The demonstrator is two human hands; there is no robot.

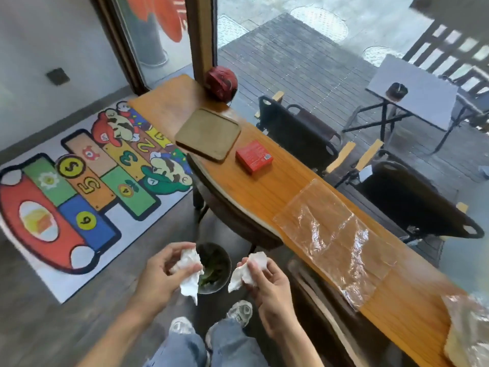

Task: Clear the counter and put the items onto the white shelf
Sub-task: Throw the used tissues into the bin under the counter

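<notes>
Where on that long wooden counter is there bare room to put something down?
Bare wood lies between the red box and the plastic sheet, and at the far end left of the helmet. The tray and box crowd the middle.

Left hand [161, 271], right hand [267, 282] each grip crumpled tissue above bin [215, 266].

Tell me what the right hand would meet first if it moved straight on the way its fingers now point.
The right hand, gripping a crumpled white tissue, points its fingers up-left in the picture. Going on, it would probably come over the small dark bin on the floor, then toward the left hand; depth is unclear.
</notes>
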